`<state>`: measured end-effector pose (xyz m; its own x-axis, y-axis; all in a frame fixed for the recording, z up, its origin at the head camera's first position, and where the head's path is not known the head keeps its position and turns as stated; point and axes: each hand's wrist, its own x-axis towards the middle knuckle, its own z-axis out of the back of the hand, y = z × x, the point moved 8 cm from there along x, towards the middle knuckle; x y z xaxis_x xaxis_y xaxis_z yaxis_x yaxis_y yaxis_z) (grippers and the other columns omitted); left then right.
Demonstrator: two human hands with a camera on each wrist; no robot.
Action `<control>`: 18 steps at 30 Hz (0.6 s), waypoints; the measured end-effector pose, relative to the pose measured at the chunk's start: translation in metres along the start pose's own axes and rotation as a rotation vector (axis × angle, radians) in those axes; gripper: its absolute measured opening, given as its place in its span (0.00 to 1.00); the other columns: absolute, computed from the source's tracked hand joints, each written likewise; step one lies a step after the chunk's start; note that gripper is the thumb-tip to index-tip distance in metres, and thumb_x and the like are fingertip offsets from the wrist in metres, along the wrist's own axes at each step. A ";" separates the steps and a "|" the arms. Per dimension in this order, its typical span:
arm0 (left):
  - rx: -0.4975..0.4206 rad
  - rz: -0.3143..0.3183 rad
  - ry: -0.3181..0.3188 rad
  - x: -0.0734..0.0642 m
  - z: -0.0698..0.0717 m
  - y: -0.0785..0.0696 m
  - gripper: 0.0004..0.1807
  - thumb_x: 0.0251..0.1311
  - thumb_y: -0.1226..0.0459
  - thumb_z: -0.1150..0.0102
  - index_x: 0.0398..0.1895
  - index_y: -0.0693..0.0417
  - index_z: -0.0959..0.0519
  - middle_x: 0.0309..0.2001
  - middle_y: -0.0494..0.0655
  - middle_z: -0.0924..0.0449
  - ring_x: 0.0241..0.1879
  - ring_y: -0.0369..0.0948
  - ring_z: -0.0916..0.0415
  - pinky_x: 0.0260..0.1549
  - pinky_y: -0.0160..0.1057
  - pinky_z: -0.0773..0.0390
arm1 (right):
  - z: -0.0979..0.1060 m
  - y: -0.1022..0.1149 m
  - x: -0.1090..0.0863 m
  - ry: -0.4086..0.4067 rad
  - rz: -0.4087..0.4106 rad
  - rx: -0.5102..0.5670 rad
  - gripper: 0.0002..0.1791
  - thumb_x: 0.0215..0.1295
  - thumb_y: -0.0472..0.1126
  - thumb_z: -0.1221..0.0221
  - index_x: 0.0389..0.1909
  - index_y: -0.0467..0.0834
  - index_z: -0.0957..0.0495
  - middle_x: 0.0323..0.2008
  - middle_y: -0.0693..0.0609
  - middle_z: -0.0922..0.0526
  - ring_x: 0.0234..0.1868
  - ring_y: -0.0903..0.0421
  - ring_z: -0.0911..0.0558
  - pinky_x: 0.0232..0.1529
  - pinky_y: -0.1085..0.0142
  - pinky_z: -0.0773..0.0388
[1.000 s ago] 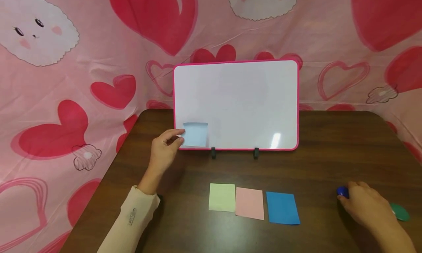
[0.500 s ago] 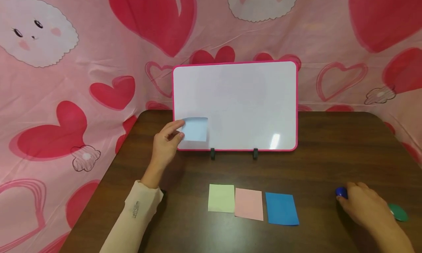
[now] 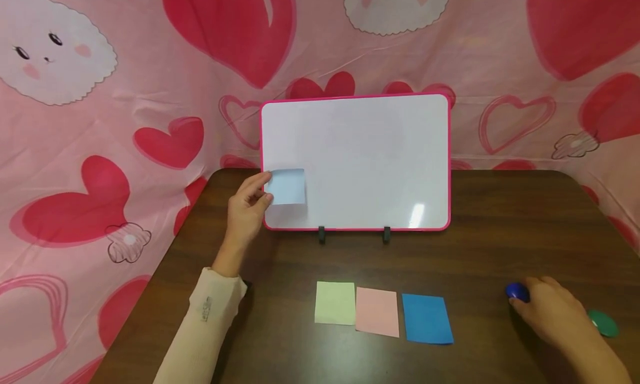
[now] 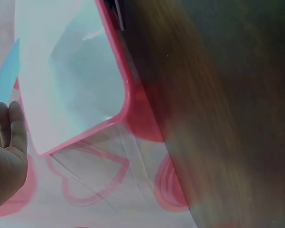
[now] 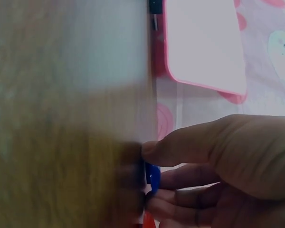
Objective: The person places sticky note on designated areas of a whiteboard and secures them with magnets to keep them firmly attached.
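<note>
My left hand (image 3: 245,212) pinches the left edge of a light blue sticky note (image 3: 289,186) in front of the lower left of a pink-framed whiteboard (image 3: 360,150). In the left wrist view the note (image 4: 8,71) shows nearly edge-on above the fingertips. On the right of the table, my right hand (image 3: 552,309) rests with loosely bent fingers over small round pieces. A domed blue piece (image 3: 517,292) sits beside its thumb and index finger. Part of a red piece (image 5: 148,220) shows under the fingers in the right wrist view, and a green piece (image 3: 603,323) lies right of the wrist.
A green note (image 3: 335,303), a pink note (image 3: 377,312) and a blue note (image 3: 427,319) lie in a row on the dark wooden table (image 3: 480,262). Two black feet (image 3: 321,235) support the whiteboard. A pink heart-patterned cloth (image 3: 170,56) hangs behind.
My left hand has raised the light blue note along the whiteboard and moved it slightly left. The right hand stays in place by the blue piece.
</note>
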<state>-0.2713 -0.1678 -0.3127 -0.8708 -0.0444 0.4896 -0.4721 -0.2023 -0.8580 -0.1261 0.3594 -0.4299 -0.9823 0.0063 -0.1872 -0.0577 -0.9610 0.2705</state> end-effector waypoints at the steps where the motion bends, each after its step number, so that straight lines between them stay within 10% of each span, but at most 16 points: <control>1: -0.008 -0.013 -0.004 0.002 0.001 0.004 0.21 0.60 0.84 0.42 0.58 0.74 0.23 0.60 0.68 0.26 0.36 0.39 0.27 0.39 0.26 0.26 | 0.000 0.000 0.001 -0.011 0.004 0.003 0.32 0.61 0.43 0.32 0.52 0.19 0.29 0.48 0.17 0.30 0.47 0.17 0.29 0.41 0.29 0.30; 10: -0.040 -0.086 -0.033 0.011 0.007 0.009 0.21 0.60 0.83 0.40 0.58 0.75 0.23 0.59 0.68 0.25 0.34 0.36 0.25 0.39 0.26 0.25 | 0.000 0.012 0.000 -0.129 0.093 0.110 0.29 0.63 0.47 0.31 0.51 0.25 0.24 0.46 0.27 0.23 0.43 0.29 0.21 0.40 0.37 0.25; 18: -0.065 -0.037 -0.052 0.013 0.007 -0.008 0.21 0.59 0.86 0.43 0.57 0.80 0.25 0.59 0.74 0.28 0.33 0.38 0.26 0.37 0.25 0.24 | -0.007 0.032 -0.015 -0.301 0.134 0.195 0.24 0.58 0.43 0.27 0.49 0.30 0.19 0.36 0.45 0.22 0.29 0.57 0.27 0.24 0.67 0.33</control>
<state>-0.2776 -0.1733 -0.2981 -0.8450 -0.0889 0.5273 -0.5135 -0.1407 -0.8465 -0.1122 0.3264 -0.4252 -0.9901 -0.0075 0.1401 0.0709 -0.8884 0.4535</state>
